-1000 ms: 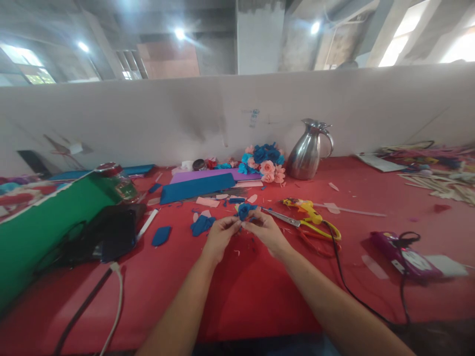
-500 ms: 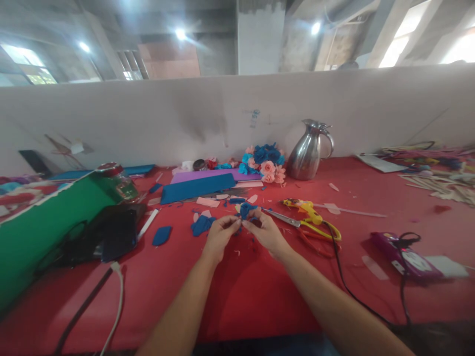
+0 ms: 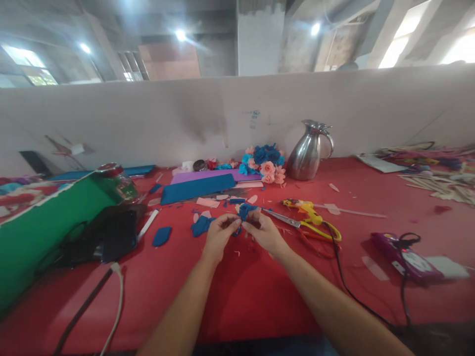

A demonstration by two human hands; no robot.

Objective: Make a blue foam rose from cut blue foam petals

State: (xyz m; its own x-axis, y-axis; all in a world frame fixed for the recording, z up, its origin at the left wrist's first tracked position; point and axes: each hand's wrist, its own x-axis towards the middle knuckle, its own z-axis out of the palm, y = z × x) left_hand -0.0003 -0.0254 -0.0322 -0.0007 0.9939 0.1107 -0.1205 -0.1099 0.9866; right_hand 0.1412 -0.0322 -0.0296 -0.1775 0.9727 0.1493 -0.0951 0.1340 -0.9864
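Observation:
A small blue paper flower is pinched between my two hands above the red table. My left hand grips its base from the left, thumb and fingertips pressed together. From the other side my right hand pinches it the same way, the thumbs almost meeting. Fingers partly cover the flower's lower part. Blue cut petals lie just left of my left hand, and a single stack of blue petals rests farther left. Scissors with yellow and red handles lie right of my right hand.
A yellow glue gun lies behind the scissors, its cord trailing forward. At the back stand a paper-flower bunch and a steel jug. Blue paper, a phone, a green box and a purple device surround the work area.
The blue flower has shifted very slightly in my fingertips. Both hands keep nearly the same place and pinch.

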